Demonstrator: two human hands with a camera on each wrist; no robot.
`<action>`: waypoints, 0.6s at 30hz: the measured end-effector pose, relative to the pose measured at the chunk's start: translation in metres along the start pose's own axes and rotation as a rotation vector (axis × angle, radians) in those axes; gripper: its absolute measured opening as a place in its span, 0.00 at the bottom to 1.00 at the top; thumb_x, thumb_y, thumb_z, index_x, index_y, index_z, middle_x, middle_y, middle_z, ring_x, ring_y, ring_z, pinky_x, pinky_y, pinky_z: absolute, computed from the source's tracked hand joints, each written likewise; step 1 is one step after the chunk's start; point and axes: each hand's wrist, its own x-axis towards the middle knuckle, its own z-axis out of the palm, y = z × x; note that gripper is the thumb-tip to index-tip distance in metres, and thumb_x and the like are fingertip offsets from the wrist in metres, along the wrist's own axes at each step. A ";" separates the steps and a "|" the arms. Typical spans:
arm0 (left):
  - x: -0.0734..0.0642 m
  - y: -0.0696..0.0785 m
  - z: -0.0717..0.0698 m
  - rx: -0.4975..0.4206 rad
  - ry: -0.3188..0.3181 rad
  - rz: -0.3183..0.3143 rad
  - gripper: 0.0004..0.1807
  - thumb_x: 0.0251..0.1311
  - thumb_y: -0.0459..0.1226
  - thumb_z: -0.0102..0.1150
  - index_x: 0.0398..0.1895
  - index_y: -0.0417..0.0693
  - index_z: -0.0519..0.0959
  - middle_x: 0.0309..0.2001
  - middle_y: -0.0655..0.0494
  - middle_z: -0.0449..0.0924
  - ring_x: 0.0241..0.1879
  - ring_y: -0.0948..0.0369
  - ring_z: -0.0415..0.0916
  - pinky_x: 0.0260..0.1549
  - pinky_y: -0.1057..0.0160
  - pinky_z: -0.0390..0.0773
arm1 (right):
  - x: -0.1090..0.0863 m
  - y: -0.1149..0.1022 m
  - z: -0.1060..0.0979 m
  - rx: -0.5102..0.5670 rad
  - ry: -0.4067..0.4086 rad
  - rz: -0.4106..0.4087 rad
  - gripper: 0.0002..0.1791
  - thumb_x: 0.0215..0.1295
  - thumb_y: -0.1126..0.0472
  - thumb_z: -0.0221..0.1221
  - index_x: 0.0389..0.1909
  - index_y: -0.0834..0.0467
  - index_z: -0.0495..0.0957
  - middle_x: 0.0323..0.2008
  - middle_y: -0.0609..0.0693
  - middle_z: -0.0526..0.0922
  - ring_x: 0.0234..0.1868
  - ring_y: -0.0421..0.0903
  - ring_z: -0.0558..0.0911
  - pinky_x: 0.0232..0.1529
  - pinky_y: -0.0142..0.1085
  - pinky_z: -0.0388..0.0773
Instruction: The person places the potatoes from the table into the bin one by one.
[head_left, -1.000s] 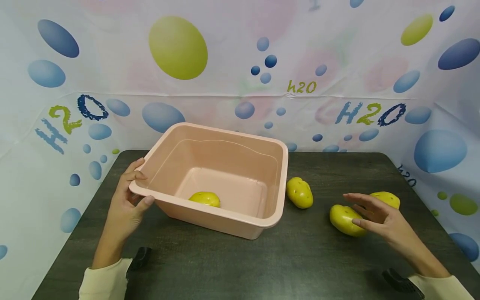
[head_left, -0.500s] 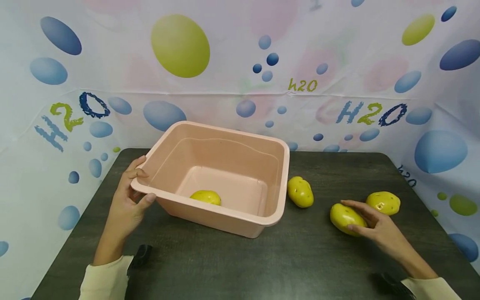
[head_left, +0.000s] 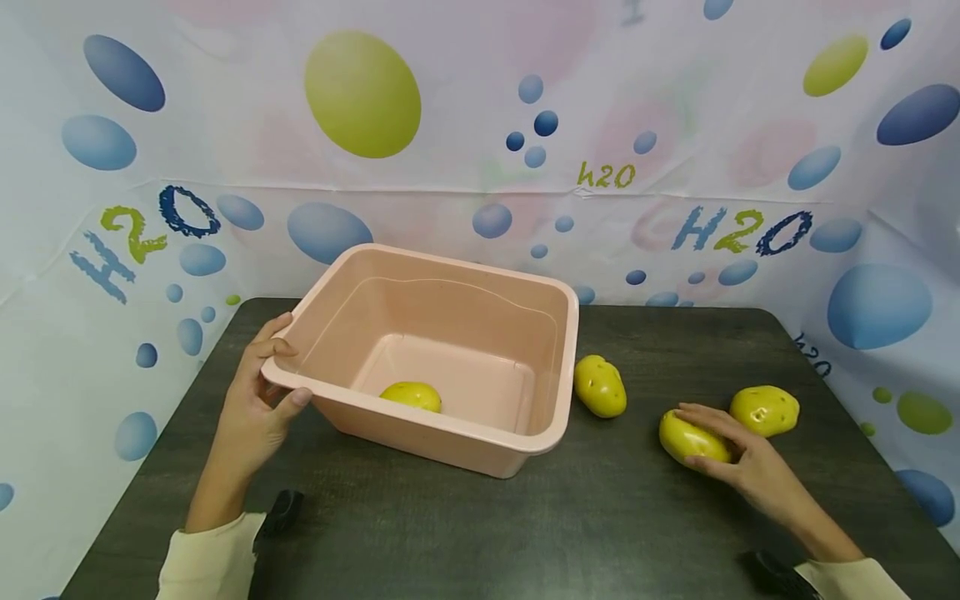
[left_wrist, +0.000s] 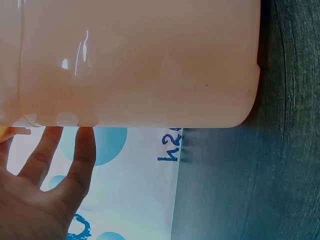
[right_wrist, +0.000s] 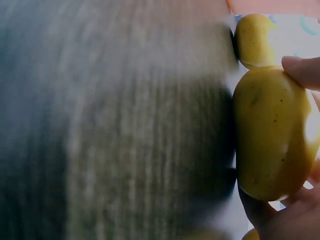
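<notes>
The right grip [head_left: 750, 461] is closed around the held potato [head_left: 684, 440], with the thumb at its near side and the fingers over its far side. The held potato lies within the right grip, at or just above the worktop [head_left: 465, 533]; contact beneath cannot be confirmed. The left grip [head_left: 258, 398] is clamped on the rim of the tub [head_left: 465, 312], near the left front corner.

Positions relative to the grips: the rear potato [head_left: 765, 410] sits just beyond the right grip; the middle potato [head_left: 600, 386] sits to its left and farther out, beside the tub. The inner potato [head_left: 412, 396] lies on the tub floor, to the right of the left grip.

Handling, as judged: the held potato is probably firm and fairly light. Its glossy skin may slip, and its rounded form may roll if pressed off-centre. Take hold across the narrower middle, thumb opposite fingers; avoid the tapering ends. The tub appears to be thin, slightly flexible plastic; hold it by the rim, where it is likely stiffest.
</notes>
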 end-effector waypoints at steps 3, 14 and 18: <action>0.000 0.000 0.000 0.009 0.006 -0.001 0.26 0.63 0.27 0.67 0.59 0.31 0.66 0.81 0.58 0.57 0.70 0.58 0.64 0.54 0.79 0.72 | 0.001 0.000 0.003 -0.017 0.011 -0.038 0.31 0.68 0.64 0.68 0.71 0.52 0.75 0.71 0.28 0.68 0.67 0.13 0.57 0.53 0.14 0.62; 0.002 -0.001 0.002 -0.001 0.012 0.007 0.26 0.63 0.25 0.66 0.59 0.30 0.66 0.81 0.58 0.58 0.68 0.58 0.65 0.53 0.79 0.74 | 0.003 -0.002 0.008 -0.116 0.040 -0.066 0.36 0.60 0.62 0.75 0.71 0.54 0.75 0.71 0.42 0.71 0.64 0.14 0.59 0.50 0.22 0.70; 0.001 -0.002 0.001 -0.041 0.015 0.019 0.25 0.63 0.27 0.68 0.58 0.30 0.66 0.80 0.56 0.58 0.69 0.58 0.65 0.53 0.79 0.74 | 0.004 -0.002 0.009 -0.133 0.034 -0.071 0.38 0.59 0.62 0.76 0.71 0.54 0.74 0.71 0.49 0.72 0.64 0.14 0.59 0.49 0.24 0.71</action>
